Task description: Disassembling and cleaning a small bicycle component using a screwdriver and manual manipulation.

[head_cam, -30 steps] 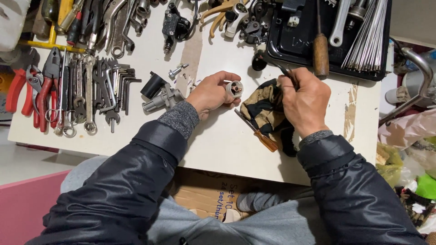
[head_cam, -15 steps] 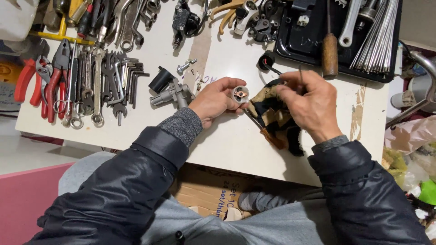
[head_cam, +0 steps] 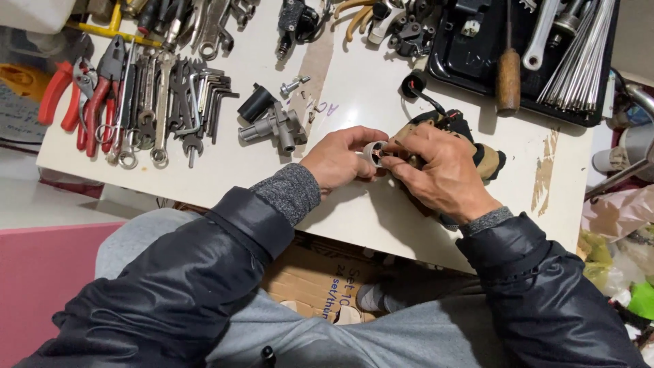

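At frame centre your left hand (head_cam: 338, 162) pinches a small metal cylinder (head_cam: 373, 152); your right hand (head_cam: 436, 172) half hides it, seemingly gripping it too.

Small ring part (head_cam: 372, 152) betw. both hands: pale matt metal. Rag (head_cam: 485, 158) at 3 o'clock of it: soft tan/black cloth. Table (head_cam: 354, 88): smooth white, scuffed. Tray (head_cam: 455, 51) at 1 o'clock: glossy black. Wrenches (head_cam: 163, 95) at 9: bare steel.

The white counter (head_cam: 354, 218) carries red-handled pliers (head_cam: 88, 102) and a row of wrenches (head_cam: 160, 102) at its left, a grey metal fitting (head_cam: 272, 126) and a loose bolt (head_cam: 293, 86) near the middle, a black tray (head_cam: 490, 61) at the far right, and a patterned rag (head_cam: 477, 153).
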